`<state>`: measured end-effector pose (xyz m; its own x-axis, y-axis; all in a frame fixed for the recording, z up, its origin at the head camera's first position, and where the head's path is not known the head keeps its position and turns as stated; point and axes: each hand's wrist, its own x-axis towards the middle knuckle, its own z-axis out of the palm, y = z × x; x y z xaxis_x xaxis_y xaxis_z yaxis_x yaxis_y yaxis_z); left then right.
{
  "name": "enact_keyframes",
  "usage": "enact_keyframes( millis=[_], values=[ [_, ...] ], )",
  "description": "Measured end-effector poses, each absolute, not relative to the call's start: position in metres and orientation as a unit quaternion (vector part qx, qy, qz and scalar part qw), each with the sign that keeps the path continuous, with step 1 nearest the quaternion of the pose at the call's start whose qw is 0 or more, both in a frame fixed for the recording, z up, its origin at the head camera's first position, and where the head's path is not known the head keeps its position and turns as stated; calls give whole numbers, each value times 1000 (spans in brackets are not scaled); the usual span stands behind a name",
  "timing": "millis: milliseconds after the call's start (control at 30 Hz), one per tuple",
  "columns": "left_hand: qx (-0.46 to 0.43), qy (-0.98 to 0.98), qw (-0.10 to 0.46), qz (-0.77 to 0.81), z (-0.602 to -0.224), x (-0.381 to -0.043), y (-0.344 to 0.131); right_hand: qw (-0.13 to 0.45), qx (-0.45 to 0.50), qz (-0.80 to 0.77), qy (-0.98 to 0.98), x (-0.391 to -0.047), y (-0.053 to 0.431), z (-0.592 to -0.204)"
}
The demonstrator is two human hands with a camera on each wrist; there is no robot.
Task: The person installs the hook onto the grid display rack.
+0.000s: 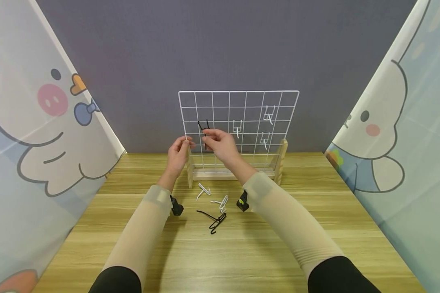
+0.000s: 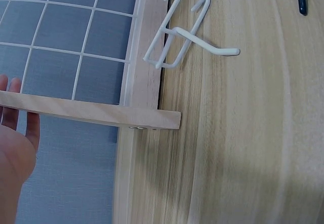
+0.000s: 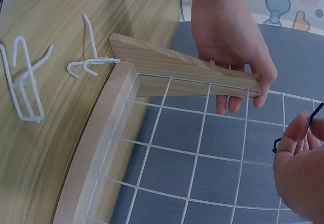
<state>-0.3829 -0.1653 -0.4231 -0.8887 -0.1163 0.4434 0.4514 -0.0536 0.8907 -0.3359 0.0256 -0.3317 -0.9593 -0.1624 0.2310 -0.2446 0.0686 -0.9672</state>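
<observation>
A white wire grid panel (image 1: 238,91) stands upright in a wooden stand (image 1: 214,176). My left hand (image 1: 177,156) grips the top of the stand's left post (image 1: 190,169); in the right wrist view its thumb and fingers lie on both sides of that wooden post (image 3: 192,72). With thumb and fingertips, my right hand (image 1: 221,146) pinches a black wire hook (image 3: 316,111) against the left part of the grid. Two prongs of this hook show above the fingers in the head view, while its middle is hidden behind them.
Three white hooks, one being the upper right hook (image 1: 268,116), hang on the grid's middle and right. On the table in front lie two white hooks (image 1: 204,189) (image 1: 223,203) and another black hook (image 1: 216,220). A grey wall (image 1: 242,44) stands behind.
</observation>
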Motion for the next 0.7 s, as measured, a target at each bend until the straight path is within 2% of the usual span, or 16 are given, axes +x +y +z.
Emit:
enact_keyframes(
  millis=[467, 700],
  values=[
    [-129, -668, 199, -706, -422, -384, -166, 51, 137, 683, -716, -337, 25, -333],
    [-130, -665, 197, -709, -424, -384, -166, 44, 129, 680, -720, -339, 24, -337]
  ],
)
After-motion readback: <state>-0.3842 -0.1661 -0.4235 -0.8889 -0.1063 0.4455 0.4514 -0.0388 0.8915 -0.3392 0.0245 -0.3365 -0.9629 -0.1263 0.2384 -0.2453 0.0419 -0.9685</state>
